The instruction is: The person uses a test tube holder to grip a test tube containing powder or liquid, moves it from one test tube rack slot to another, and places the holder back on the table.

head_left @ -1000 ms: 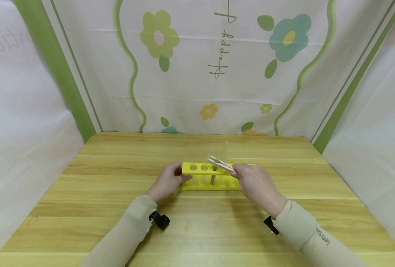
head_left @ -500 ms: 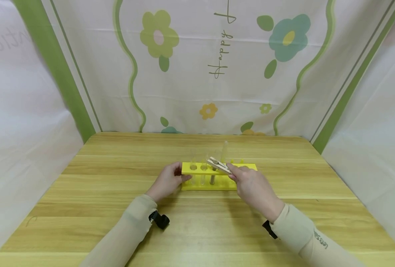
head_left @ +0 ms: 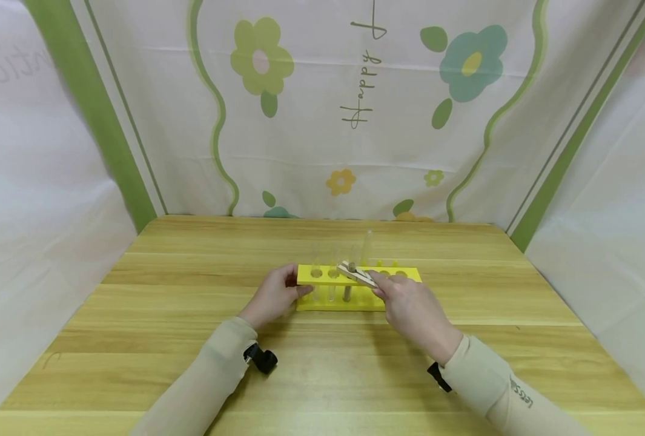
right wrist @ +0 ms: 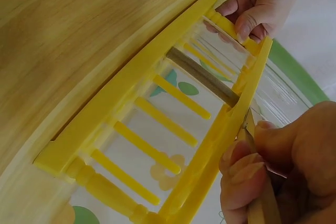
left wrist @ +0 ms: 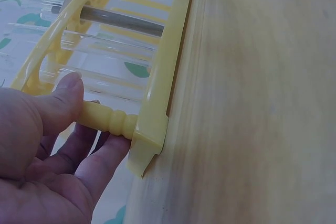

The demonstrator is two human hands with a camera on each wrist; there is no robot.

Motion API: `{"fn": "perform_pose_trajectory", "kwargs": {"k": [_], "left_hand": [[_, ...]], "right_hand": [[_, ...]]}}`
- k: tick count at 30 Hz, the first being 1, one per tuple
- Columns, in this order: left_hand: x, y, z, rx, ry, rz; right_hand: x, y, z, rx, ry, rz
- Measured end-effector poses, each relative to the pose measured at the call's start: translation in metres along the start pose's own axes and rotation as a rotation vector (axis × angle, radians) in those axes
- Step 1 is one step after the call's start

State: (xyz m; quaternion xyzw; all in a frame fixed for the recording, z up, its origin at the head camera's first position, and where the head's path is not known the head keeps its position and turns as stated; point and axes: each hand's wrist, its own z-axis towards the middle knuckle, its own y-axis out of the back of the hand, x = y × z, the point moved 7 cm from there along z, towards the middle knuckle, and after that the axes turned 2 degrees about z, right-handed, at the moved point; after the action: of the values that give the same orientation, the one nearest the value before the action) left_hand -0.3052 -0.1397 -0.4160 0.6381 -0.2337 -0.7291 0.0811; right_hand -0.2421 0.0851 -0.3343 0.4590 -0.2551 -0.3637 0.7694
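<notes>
A yellow test tube rack (head_left: pixel 341 307) stands upright on the table. My left hand (head_left: pixel 272 298) holds its left end post (left wrist: pixel 105 118) between thumb and fingers. Several clear test tubes stand in the rack's holes; one test tube (right wrist: pixel 202 76) has dark grey contents. My right hand (head_left: pixel 417 310) pinches a wooden test tube clamp (head_left: pixel 358 276). The clamp's front end lies at the upper part of the dark-filled tube, just over the rack's top bar. Whether its jaws press on the glass cannot be told. My right fingers (right wrist: pixel 247 174) show close to the top bar.
Another clear test tube (head_left: pixel 367 245) stands higher at the rack's back row, beside bare yellow pegs (right wrist: pixel 147 140). The wooden table (head_left: pixel 322 369) surrounds the rack. A printed flower curtain (head_left: pixel 300 133) hangs behind the table's far edge.
My right hand has moved slightly left, and the clamp's front end has come down along the dark-filled tube towards the rack's top bar. The left hand and the rack have stayed put.
</notes>
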Motion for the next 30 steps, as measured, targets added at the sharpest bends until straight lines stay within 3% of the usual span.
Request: {"fn": "perform_pose_trajectory", "kwargs": {"k": [14, 30], "left_hand": [[0.001, 0.000, 0.001, 0.004, 0.012, -0.012], [0.002, -0.001, 0.001, 0.004, 0.019, -0.017]], "right_hand": [[-0.006, 0.005, 0.003, 0.018, -0.076, 0.109], [-0.008, 0.041, 0.016, -0.022, -0.049, 0.100]]}}
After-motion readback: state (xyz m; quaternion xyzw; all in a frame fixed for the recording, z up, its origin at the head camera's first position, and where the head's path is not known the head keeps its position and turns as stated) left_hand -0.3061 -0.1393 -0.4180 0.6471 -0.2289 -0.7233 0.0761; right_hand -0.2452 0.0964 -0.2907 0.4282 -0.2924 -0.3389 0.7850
